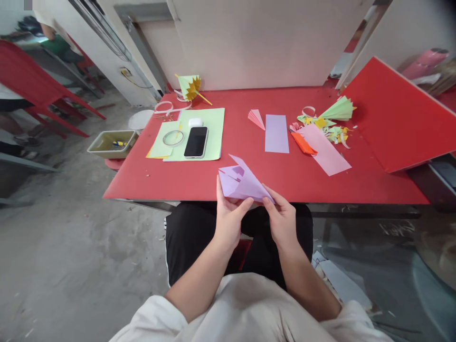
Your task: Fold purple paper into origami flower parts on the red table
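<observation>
A folded sheet of purple paper (pixel 245 184), with slits cut in its upper left part, is held above the table's front edge. My left hand (pixel 230 213) grips its lower left side, thumb on top and fingers beneath. On the lower right corner my right hand (pixel 280 213) pinches the paper between thumb and fingers. Beyond it lie a flat purple paper rectangle (pixel 277 134) and a small pleated pink paper fan (pixel 256 118). An orange cutter (pixel 302 143) rests partly on a pink paper sheet (pixel 327 154).
Left on the red table (pixel 171 183) are a phone (pixel 196 142), a tape roll (pixel 173 138), a white case (pixel 195 122) and green paper sheets (pixel 215 126). Paper umbrellas (pixel 190 88) stand behind. Paper scraps (pixel 335 132) and a raised red board (pixel 402 114) are right. A bin (pixel 113 145) stands left.
</observation>
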{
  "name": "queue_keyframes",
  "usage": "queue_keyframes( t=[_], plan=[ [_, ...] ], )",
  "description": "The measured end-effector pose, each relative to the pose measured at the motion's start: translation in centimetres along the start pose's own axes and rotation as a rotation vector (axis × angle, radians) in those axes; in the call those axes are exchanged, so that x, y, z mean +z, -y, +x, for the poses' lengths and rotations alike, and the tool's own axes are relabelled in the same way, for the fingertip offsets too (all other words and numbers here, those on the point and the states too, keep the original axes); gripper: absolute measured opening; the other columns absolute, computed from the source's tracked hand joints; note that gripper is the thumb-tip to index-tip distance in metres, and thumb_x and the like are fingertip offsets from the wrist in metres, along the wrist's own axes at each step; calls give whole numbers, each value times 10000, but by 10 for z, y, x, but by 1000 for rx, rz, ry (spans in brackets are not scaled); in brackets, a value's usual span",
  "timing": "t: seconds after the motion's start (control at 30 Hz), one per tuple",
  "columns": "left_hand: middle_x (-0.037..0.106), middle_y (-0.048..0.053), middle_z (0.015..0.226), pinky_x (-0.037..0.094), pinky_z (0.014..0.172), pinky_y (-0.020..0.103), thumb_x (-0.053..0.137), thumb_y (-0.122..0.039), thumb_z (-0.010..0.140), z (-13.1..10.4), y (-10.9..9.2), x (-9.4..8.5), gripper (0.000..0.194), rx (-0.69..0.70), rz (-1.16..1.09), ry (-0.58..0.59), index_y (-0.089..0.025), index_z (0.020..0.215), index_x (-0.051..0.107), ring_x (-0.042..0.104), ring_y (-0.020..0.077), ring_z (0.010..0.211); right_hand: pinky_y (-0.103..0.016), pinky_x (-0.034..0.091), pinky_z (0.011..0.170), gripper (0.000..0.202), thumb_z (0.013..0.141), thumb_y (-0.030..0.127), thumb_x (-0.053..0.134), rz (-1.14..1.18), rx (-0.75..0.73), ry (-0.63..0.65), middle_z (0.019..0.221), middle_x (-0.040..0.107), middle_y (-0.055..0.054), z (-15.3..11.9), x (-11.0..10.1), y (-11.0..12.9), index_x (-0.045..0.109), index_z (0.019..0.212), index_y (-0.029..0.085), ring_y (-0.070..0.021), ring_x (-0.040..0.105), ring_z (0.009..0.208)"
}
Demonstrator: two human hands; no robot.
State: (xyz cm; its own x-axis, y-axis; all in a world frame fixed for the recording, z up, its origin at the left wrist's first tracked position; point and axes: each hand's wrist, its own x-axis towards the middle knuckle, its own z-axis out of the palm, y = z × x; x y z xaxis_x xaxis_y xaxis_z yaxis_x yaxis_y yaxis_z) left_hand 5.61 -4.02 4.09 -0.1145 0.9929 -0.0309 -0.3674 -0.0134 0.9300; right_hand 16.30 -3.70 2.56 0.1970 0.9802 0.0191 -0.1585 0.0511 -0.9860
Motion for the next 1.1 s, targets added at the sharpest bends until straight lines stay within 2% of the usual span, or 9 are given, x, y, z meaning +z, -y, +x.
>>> queue_keyframes(
  t=[0.2,0.27,0.47,0.57,0.67,0.77,0.83,0.93,1.1],
  plan=[
    [641,21,954,548,747,273,636,-237,780,1,-6,2,1025,135,178,-38,-352,1394,-176,656,110,775,-342,504,855,275,826,298,568,-228,-185,157,1006,674,-39,0,-11,-2,654,1085,271,-185,617,945],
    [638,16,956,546,742,260,647,-227,768,0,-8,1,1054,162,222,-48,-351,1388,-197,654,101,764,-328,495,861,284,829,270,565,-264,-232,208,1015,653,-33,2,-15,-2,643,1101,293,-178,601,961],
    [517,77,1259,514,844,306,682,-226,740,5,-15,-20,982,255,313,80,-383,1417,-13,602,161,1019,-275,529,766,324,837,210,548,-286,-245,265,995,590,-10,4,-22,6,621,1121,349,-119,618,799],
    [536,89,1238,509,833,291,708,-265,715,10,-21,-34,942,297,369,192,-376,1416,88,595,180,1035,-251,540,714,327,835,192,549,-315,-266,254,977,576,-7,4,-25,11,628,1108,354,-94,604,722],
    [531,99,1242,517,778,265,737,-302,679,13,-26,-44,977,310,395,249,-381,1413,98,611,176,984,-243,544,688,322,832,189,553,-358,-288,246,969,582,-11,3,-27,15,635,1097,353,-99,596,727],
    [608,60,1060,515,763,263,745,-288,667,15,-30,-49,965,306,448,255,-358,1414,137,625,153,879,-240,537,689,319,827,190,562,-425,-342,235,953,593,-12,2,-27,21,640,1089,354,-113,592,766],
    [608,34,951,510,764,260,752,-244,655,16,-33,-52,867,334,485,253,-327,1376,278,617,142,833,-235,526,698,324,824,178,568,-475,-399,231,932,599,-10,1,-28,26,642,1086,355,-116,589,786],
    [582,29,930,505,749,258,762,-170,621,19,-36,-55,625,416,507,240,-267,1185,510,593,136,822,-234,513,689,334,824,169,569,-520,-456,246,909,601,-11,1,-30,31,638,1088,361,-119,590,792],
    [605,37,871,488,705,264,708,-107,651,21,-43,-56,251,500,507,236,-200,858,603,591,146,803,-259,506,697,332,826,159,566,-528,-492,251,924,599,-13,-1,-33,34,646,1069,370,-124,590,783]
  ],
)
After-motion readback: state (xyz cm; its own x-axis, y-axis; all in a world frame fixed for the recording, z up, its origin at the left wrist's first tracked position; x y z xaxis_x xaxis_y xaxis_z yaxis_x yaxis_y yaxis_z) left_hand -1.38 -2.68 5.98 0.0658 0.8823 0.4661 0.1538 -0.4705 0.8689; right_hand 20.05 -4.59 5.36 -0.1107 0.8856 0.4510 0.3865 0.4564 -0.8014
